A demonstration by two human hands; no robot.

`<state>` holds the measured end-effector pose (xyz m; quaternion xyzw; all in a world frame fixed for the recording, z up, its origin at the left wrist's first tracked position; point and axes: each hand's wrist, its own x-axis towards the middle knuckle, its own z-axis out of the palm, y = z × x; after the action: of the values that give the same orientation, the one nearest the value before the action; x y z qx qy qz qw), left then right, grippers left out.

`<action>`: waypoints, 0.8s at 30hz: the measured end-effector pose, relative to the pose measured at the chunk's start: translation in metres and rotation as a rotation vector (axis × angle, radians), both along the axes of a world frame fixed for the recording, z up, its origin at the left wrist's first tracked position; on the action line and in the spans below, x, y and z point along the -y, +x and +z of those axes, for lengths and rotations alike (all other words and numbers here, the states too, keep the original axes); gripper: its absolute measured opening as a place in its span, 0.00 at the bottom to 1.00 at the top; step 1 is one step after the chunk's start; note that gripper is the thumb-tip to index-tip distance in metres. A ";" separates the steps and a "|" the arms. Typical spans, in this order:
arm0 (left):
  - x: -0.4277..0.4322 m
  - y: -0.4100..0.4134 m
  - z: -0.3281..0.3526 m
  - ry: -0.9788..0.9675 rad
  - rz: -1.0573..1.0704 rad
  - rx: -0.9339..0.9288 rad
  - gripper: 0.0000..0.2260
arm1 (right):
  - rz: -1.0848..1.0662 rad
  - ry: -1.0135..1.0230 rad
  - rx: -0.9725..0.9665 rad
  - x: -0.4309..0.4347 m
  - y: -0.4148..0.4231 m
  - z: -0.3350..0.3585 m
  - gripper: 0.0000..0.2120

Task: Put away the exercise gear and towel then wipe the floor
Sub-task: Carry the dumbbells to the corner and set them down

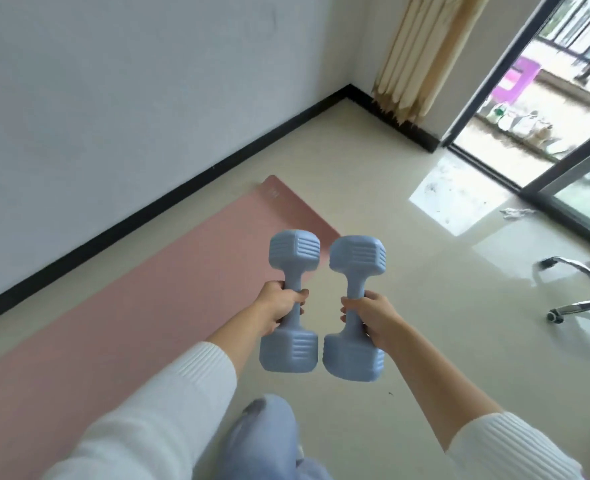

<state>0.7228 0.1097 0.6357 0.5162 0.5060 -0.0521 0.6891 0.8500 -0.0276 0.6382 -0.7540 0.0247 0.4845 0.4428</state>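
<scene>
The left hand (279, 308) wraps one chunky, ridged blue dumbbell (292, 306); the right hand (373, 317) wraps its twin (354, 306), both above the flat pink mat (131, 306) on the shiny floor (425, 341).

walls (113, 98): white, black baseboard (182, 188) | floor (425, 306): glossy cream tile | right: sliding glass door (563, 140), daylight, beige curtain (421, 53) | chrome chair base (584, 292)
</scene>
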 end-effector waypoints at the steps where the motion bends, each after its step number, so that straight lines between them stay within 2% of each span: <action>1: -0.009 0.029 0.001 0.008 -0.010 0.007 0.11 | -0.012 0.000 0.009 -0.006 0.027 0.001 0.04; 10: -0.114 0.288 0.003 -0.012 -0.109 0.035 0.02 | -0.135 0.033 0.032 -0.088 0.266 -0.004 0.06; 18: -0.190 0.507 -0.002 -0.009 -0.178 0.015 0.06 | -0.237 0.021 0.042 -0.150 0.465 0.004 0.03; 24: -0.223 0.688 -0.031 -0.008 -0.190 -0.011 0.08 | -0.262 0.008 0.033 -0.192 0.641 -0.022 0.05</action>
<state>1.4103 0.3323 0.6047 0.5590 0.4583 -0.1222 0.6800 1.4912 0.1644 0.6166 -0.7503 0.1137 0.4103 0.5057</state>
